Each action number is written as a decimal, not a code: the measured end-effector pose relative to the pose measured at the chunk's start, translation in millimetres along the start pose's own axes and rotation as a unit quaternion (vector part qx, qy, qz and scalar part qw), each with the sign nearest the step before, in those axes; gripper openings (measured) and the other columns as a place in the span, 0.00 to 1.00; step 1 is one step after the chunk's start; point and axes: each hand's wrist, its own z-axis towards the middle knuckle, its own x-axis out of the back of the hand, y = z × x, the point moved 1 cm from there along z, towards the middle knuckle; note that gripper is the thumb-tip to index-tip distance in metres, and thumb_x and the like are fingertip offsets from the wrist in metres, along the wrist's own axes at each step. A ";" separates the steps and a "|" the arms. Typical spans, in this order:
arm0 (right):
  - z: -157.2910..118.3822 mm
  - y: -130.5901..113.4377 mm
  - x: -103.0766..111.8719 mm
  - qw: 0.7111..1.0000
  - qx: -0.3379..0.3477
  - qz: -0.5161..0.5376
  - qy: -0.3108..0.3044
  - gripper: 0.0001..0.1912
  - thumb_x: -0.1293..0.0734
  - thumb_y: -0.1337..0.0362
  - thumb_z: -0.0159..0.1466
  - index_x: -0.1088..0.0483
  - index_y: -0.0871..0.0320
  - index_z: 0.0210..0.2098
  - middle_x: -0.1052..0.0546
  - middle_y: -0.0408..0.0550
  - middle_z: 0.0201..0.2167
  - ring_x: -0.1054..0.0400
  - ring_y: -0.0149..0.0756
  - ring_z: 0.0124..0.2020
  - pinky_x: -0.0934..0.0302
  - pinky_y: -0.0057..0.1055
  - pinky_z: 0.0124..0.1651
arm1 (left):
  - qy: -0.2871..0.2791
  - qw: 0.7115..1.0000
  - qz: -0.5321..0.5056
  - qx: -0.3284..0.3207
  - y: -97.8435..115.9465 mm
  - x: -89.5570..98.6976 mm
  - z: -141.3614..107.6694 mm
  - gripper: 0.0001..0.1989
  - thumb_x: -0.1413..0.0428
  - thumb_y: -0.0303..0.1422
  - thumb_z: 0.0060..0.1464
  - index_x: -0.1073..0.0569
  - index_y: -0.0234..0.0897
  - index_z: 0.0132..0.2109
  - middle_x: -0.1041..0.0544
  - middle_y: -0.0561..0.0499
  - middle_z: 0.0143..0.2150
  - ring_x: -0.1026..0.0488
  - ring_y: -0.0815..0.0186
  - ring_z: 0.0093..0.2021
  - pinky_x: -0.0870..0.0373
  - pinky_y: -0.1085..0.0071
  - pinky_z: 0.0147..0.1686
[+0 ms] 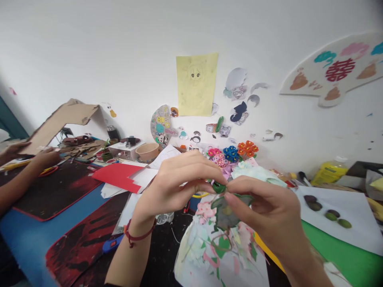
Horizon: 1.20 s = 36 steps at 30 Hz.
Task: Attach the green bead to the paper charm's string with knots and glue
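My left hand (182, 183) pinches a small, glossy dark green piece (218, 186) between thumb and fingertips; its kind I cannot make out. Right beside it, my right hand (266, 203) has thumb and finger closed on a translucent, grey-green flower-shaped piece (226, 215) with a dark green edge. The two hands' fingertips nearly meet, and a thin stem or wire seems to hang below the piece. Under the hands lies a white sheet (251, 271) strewn with pink, green and pale scraps.
Pink, blue and orange craft flowers (231, 153) stand behind my hands. Red paper (116, 175) and a blue-handled tool (112, 244) lie to the left. A yellow bottle (329, 170) stands at right. Far left, another person's hands (44, 157) work near cardboard (60, 119).
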 end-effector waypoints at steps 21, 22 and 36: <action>2.4 -1.6 -3.2 0.999 0.022 -0.009 0.023 0.10 0.30 0.74 0.60 0.26 0.54 0.26 0.23 0.35 0.23 0.29 0.24 0.24 0.33 0.16 0.28 | 0.072 0.997 -0.015 -0.018 -5.3 -18.4 -4.6 0.10 0.48 0.20 0.62 0.22 0.33 0.43 0.18 0.44 0.37 0.22 0.64 0.37 0.24 0.68 0.37; 2.6 -1.7 -3.1 1.000 0.018 -0.005 0.025 0.09 0.30 0.73 0.60 0.26 0.54 0.25 0.23 0.35 0.23 0.29 0.23 0.24 0.33 0.15 0.28 | 0.073 0.997 -0.014 -0.019 -5.1 -19.5 -3.9 0.11 0.48 0.20 0.62 0.22 0.33 0.42 0.18 0.44 0.37 0.22 0.64 0.37 0.24 0.68 0.36; 5.6 -0.5 19.0 0.997 -0.035 0.055 -0.027 0.07 0.29 0.66 0.64 0.22 0.51 0.29 0.22 0.37 0.26 0.30 0.25 0.28 0.34 0.17 0.32 | 0.092 0.994 -0.037 -0.037 -0.2 -26.3 17.3 0.13 0.50 0.18 0.61 0.22 0.34 0.39 0.19 0.46 0.34 0.21 0.65 0.37 0.22 0.67 0.37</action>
